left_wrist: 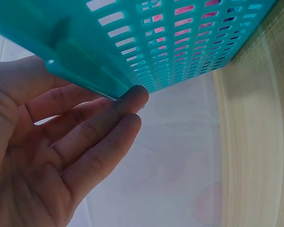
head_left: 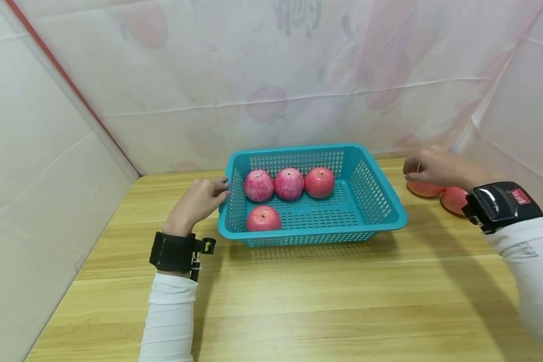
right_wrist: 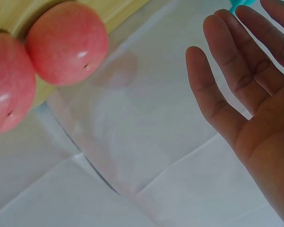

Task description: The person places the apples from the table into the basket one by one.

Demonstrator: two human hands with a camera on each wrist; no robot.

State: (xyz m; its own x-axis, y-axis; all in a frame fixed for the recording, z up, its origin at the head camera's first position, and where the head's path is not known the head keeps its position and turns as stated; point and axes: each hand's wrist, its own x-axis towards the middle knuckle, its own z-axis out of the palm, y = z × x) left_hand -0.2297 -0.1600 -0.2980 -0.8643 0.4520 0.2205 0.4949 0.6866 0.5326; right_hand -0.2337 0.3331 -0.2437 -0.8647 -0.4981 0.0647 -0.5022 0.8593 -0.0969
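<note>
A teal plastic basket with slotted walls stands on the table, several apples inside. Two streaked pink apples and a red apple line its back; another red apple sits at the front left. At the basket's left rim, my left hand holds the edge with its fingers; the left wrist view shows fingertips right under the lip. My right hand hovers over two more red apples at the right. Its fingers are loosely bent and hold nothing, apart from those apples in the right wrist view.
The wooden table runs up to a pale printed cloth hanging behind it. White sheets also hang at the left and right sides. Each wrist wears a black strap.
</note>
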